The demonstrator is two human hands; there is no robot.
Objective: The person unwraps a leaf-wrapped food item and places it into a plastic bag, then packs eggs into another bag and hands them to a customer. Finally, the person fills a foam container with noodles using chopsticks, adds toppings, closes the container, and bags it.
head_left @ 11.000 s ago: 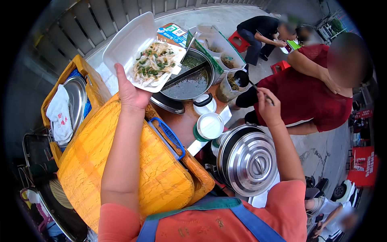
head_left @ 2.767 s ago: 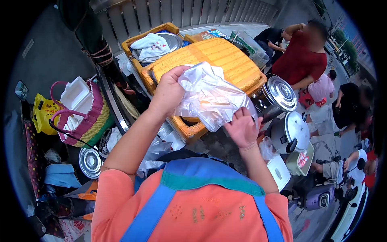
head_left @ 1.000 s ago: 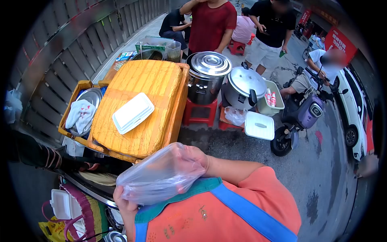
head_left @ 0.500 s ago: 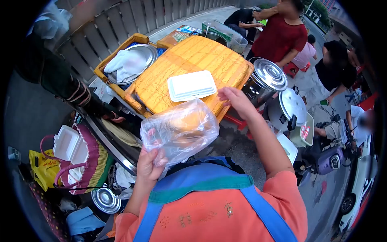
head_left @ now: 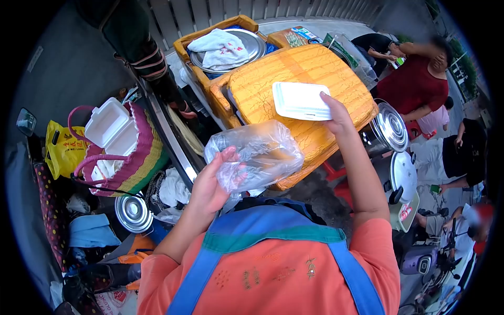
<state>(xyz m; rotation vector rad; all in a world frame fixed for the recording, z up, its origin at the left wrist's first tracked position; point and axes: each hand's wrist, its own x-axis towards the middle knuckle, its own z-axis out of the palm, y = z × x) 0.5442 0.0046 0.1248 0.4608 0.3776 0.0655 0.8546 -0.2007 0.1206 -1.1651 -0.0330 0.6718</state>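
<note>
My left hand holds a clear plastic bag, which is puffed open in front of my apron. A closed white foam takeaway box is gripped at its right end by my right hand, thumb on the lid. The box is over the yellow taped lid of a large box; I cannot tell whether it still touches that surface. The bag's mouth lies just below and left of the foam box.
A towel lies on a round metal lid at the back left. Lidded steel pots stand at the right. A striped woven bag with open foam boxes sits at the left. Several people are beyond the pots, one in a red shirt.
My right hand has reached the foam box and taken hold of its right end. The bag in my left hand has opened wider. The view has turned, shifting the surroundings.
</note>
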